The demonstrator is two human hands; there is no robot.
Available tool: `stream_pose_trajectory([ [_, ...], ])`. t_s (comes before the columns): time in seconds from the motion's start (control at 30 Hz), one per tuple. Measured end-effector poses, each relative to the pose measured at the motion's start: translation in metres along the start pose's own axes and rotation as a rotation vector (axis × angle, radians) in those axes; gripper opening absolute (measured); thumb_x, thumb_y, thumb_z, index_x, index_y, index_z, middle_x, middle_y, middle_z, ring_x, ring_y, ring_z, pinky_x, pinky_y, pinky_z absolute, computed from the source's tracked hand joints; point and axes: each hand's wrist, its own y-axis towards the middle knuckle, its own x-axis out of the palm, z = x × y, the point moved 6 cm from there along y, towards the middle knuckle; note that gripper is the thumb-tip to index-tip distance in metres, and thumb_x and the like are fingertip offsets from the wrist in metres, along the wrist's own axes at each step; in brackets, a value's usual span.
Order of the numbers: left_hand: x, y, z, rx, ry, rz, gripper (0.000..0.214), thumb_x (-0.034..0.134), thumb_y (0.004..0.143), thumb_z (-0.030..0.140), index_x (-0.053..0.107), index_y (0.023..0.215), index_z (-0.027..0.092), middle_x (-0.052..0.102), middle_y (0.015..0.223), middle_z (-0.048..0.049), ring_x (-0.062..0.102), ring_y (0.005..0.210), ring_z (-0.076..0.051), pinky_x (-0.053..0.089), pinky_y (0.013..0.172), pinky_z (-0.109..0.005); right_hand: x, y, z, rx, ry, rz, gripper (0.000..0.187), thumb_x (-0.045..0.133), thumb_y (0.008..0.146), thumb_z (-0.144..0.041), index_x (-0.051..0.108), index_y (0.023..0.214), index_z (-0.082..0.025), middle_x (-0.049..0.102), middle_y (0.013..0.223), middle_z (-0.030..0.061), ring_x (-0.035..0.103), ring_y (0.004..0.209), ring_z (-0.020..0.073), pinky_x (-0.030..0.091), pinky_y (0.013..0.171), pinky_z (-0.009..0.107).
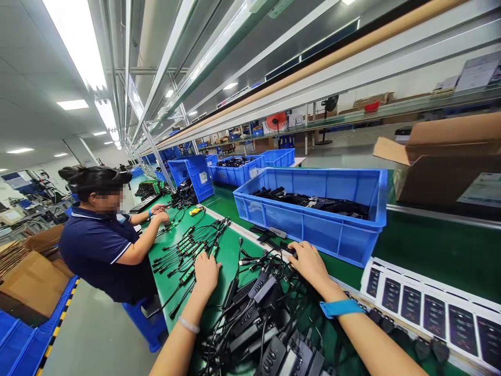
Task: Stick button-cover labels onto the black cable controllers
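Observation:
My left hand (206, 274) rests on the green work mat (238, 256), among thin black cables with green-marked sections (191, 250). Whether it grips one, I cannot tell. My right hand (311, 263) curls over a black cable plug (287, 249) at the edge of a heap of black power adapters with tangled leads (250, 324). A blue wristband (340, 308) circles my right wrist, and a pale band (188, 325) circles my left. A small black-and-grey remote-like device (277, 232) lies just beyond my right hand.
A co-worker (102, 245) in a navy shirt handles cables across the mat, near a yellow tool (195, 211). Blue bins of black cables (309, 219) line the bench. An open cardboard box (442, 162) stands right, and printed sheets (426, 308) lie along the near right edge.

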Motion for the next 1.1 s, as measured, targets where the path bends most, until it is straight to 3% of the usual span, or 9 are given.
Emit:
stream_pose_trajectory([
  [0.17, 0.013, -0.003, -0.004, -0.045, -0.130, -0.084, 0.019, 0.061, 0.088, 0.031, 0.063, 0.096, 0.014, 0.062, 0.106, -0.0069, 0.055, 0.107, -0.024, 0.039, 0.098, -0.048, -0.003, 0.001, 0.009, 0.049, 0.027, 0.016, 0.014, 0.055, 0.084, -0.018, 0.066, 0.092, -0.018, 0.064, 0.088, 0.0100, 0.062, 0.085, 0.0248, 0.044, 0.077, 0.032],
  [0.3, 0.008, -0.007, -0.008, -0.125, -0.391, -0.095, 0.027, 0.061, 0.088, 0.031, 0.059, 0.109, 0.015, 0.062, 0.104, -0.0067, 0.059, 0.098, -0.022, 0.047, 0.090, -0.045, -0.011, -0.001, 0.013, 0.109, 0.090, 0.016, 0.018, 0.050, 0.082, -0.013, 0.065, 0.076, -0.019, 0.065, 0.071, 0.0088, 0.063, 0.069, 0.0257, 0.042, 0.064, 0.033],
  [0.43, -0.004, -0.014, -0.005, -0.187, -0.788, -0.158, 0.023, 0.054, 0.090, 0.022, 0.060, 0.108, 0.010, 0.063, 0.086, -0.0062, 0.062, 0.076, -0.015, 0.052, 0.075, -0.032, -0.033, 0.001, 0.007, 0.124, 0.242, 0.100, 0.024, 0.047, 0.082, -0.015, 0.066, 0.096, -0.020, 0.070, 0.087, 0.0106, 0.065, 0.072, 0.0254, 0.044, 0.065, 0.034],
  [0.53, -0.017, -0.029, 0.006, -0.181, -1.083, -0.232, 0.021, 0.056, 0.088, 0.021, 0.063, 0.104, 0.010, 0.064, 0.082, -0.0060, 0.059, 0.066, -0.010, 0.051, 0.067, -0.022, -0.049, 0.005, -0.010, 0.077, 0.420, 0.130, 0.030, 0.047, 0.083, -0.023, 0.063, 0.108, -0.020, 0.071, 0.092, 0.0075, 0.067, 0.072, 0.0218, 0.049, 0.070, 0.034],
  [0.7, -0.034, -0.060, 0.035, -0.135, -1.393, -0.357, 0.041, 0.078, 0.071, 0.025, 0.065, 0.107, 0.012, 0.068, 0.101, -0.0120, 0.063, 0.069, -0.010, 0.052, 0.063, -0.019, -0.072, -0.003, -0.065, -0.089, 0.711, 0.045, 0.029, 0.052, 0.083, -0.043, 0.067, 0.087, -0.019, 0.071, 0.083, 0.0055, 0.066, 0.076, 0.0210, 0.051, 0.069, 0.030],
  [0.8, -0.037, -0.074, 0.053, -0.096, -1.451, -0.404, 0.049, 0.085, 0.063, 0.026, 0.067, 0.105, 0.011, 0.068, 0.106, -0.0143, 0.067, 0.074, -0.015, 0.054, 0.064, -0.021, -0.083, -0.019, -0.102, -0.212, 0.965, -0.025, 0.024, 0.060, 0.078, -0.040, 0.066, 0.089, -0.019, 0.069, 0.089, 0.0062, 0.063, 0.081, 0.0210, 0.050, 0.073, 0.032],
  [0.9, -0.039, -0.083, 0.068, -0.030, -1.459, -0.440, 0.049, 0.087, 0.060, 0.027, 0.068, 0.103, 0.012, 0.068, 0.108, -0.0128, 0.069, 0.079, -0.018, 0.056, 0.066, -0.023, -0.087, -0.035, -0.127, -0.240, 1.082, -0.119, 0.028, 0.066, 0.072, -0.032, 0.063, 0.097, -0.020, 0.068, 0.097, 0.0059, 0.061, 0.078, 0.0187, 0.050, 0.072, 0.032],
  [1.1, -0.039, -0.092, 0.075, 0.014, -1.463, -0.465, 0.052, 0.089, 0.057, 0.025, 0.070, 0.104, 0.015, 0.069, 0.108, -0.0096, 0.070, 0.082, -0.019, 0.055, 0.073, -0.024, -0.087, -0.043, -0.138, -0.201, 1.118, -0.249, 0.023, 0.068, 0.069, -0.033, 0.067, 0.088, -0.019, 0.062, 0.076, 0.0017, 0.058, 0.068, 0.0167, 0.048, 0.065, 0.030],
])
